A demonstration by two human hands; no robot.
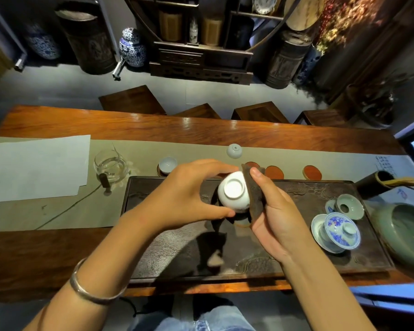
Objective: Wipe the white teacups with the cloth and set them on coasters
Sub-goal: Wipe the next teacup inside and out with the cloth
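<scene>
My left hand (189, 192) grips a white teacup (233, 191) with its foot turned up toward me, above the dark tea tray (177, 247). My right hand (277, 216) holds a brown cloth (255, 199) pressed against the cup's right side. Another white teacup (167, 164) stands upright on a coaster (160, 171) at the left. A third white teacup (234, 150) lies upside down on the runner behind. Three red coasters (274, 172) (312, 172) (252, 165) lie bare along the tray's far edge.
A glass pitcher (110, 166) stands left of the tray beside white paper (36, 168). On the tray's right are a blue-and-white lidded gaiwan (337, 231) and a celadon lid rest (349, 206). A green basin (404, 232) sits at the far right.
</scene>
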